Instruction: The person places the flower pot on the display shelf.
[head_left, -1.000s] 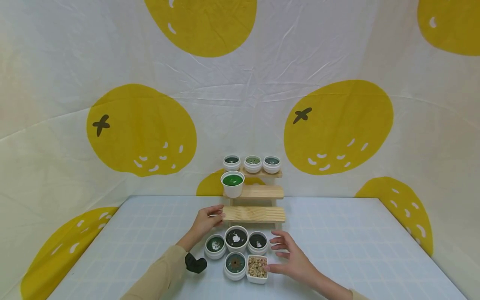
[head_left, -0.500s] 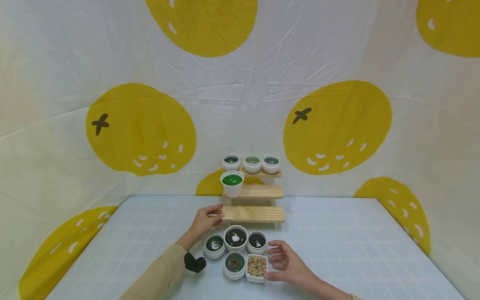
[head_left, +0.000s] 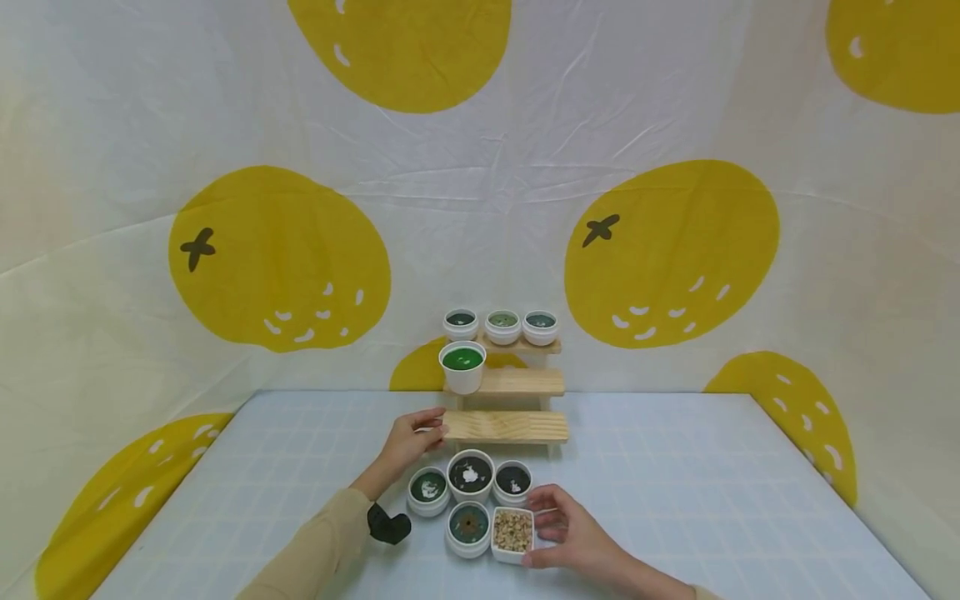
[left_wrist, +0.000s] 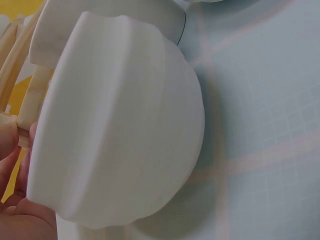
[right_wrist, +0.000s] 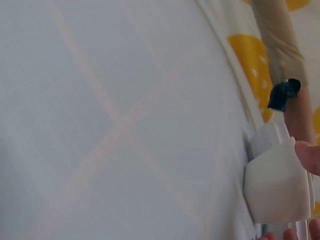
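Observation:
My left hand (head_left: 405,442) pinches the left end of the lowest step of a wooden tiered stand (head_left: 510,427). In the left wrist view, its thumb and fingers meet at the wood, behind a large white round pot (left_wrist: 120,125). My right hand (head_left: 573,537) lies at the right side of a square white pot (head_left: 513,535) filled with beige bits. Its thumb touches the near right corner. The bent fingers reach towards the far right corner; whether they touch is unclear. In the right wrist view, the thumb is at the rim of the white square pot (right_wrist: 277,185).
In front of the stand cluster round white pots with dark, glossy fillings, among them a larger pot (head_left: 470,477) and a teal-filled pot (head_left: 468,529). A green-filled cup (head_left: 462,367) stands on the middle step. Three small pots (head_left: 502,327) line the top step.
My right hand has moved left and slightly nearer, bringing its thumb and fingers in towards the square pot. The left hand stays at the stand's step.

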